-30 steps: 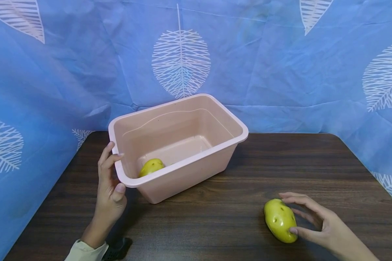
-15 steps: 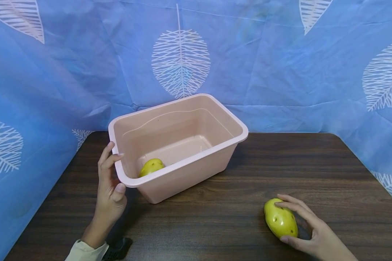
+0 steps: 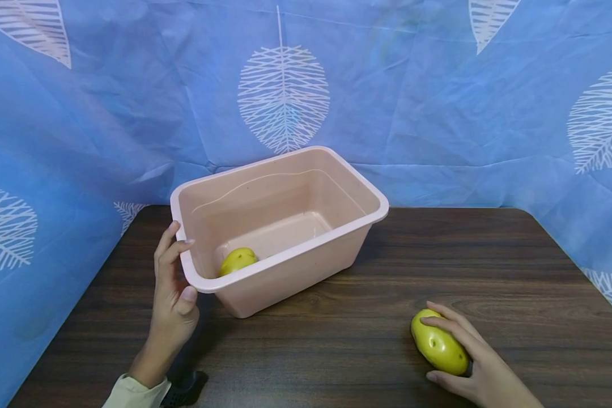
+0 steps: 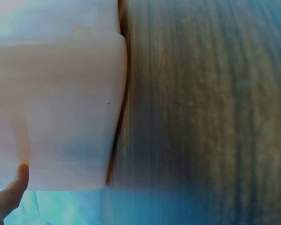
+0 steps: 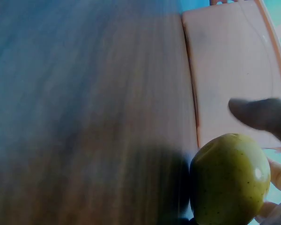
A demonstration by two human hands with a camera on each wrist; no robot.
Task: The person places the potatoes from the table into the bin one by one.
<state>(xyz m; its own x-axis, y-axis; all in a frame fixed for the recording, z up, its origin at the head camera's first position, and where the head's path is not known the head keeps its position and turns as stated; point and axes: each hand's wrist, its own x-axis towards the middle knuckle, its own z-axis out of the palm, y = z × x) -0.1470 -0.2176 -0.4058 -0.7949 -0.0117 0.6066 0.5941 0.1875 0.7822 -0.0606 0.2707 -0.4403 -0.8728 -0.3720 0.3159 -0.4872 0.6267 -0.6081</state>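
A pale pink plastic tub [image 3: 290, 277] stands at an angle on the dark table. My left hand [image 3: 170, 303] grips its left end, fingertips over the rim and thumb below. Inside the tub, near that end, lies a yellow-green potato [image 3: 238, 260]. A second glossy potato [image 3: 438, 343] rests on the table at the right. My right hand [image 3: 471, 354] is around this one, fingers over its far side. In the right wrist view, the blurred thumb [image 5: 260, 115] is held apart from the potato [image 5: 230, 180]. The left wrist view shows the tub wall [image 4: 61, 108] beside one fingertip.
The dark wood-grain table [image 3: 306, 362] spreads in front of the tub and to its right. A blue cloth [image 3: 387, 102] with white leaf prints hangs behind it and at the sides. A black strap-like item [image 3: 186, 390] is near my left sleeve [image 3: 135, 392].
My right hand has moved left and further over the table potato, its fingers reaching across the top. The potato has turned slightly. My left hand and the tub stay put.
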